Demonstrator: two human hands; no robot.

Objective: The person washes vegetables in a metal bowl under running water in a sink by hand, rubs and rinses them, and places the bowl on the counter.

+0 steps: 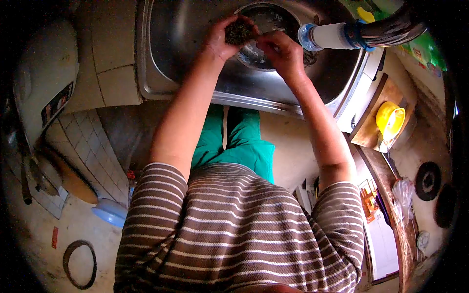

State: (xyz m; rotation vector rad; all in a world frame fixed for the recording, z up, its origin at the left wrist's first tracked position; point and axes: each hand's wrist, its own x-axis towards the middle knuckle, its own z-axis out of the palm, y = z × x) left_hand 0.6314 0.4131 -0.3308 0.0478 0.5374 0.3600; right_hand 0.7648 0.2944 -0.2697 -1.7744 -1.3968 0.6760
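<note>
Over the steel sink [190, 68], my left hand [217, 41] is cupped around a dark greenish-brown clump [238, 31], perhaps leafy or grainy; its kind is unclear. Close beside it, my right hand [286, 53] has its fingers pinched together near the clump's edge. What those fingertips hold, if anything, is too small to make out. Beneath both hands sits a round metal bowl [271, 22] with a shiny wet surface, partly hidden by them. More dark bits [309, 58] lie in the sink to the bowl's right.
A faucet with a white and blue spout [325, 37] reaches in from the right, close to my right hand. A yellow container [391, 119] stands on a wooden board at right. The sink's front rim [273, 103] runs before my body. Tiled counter [115, 80] lies left.
</note>
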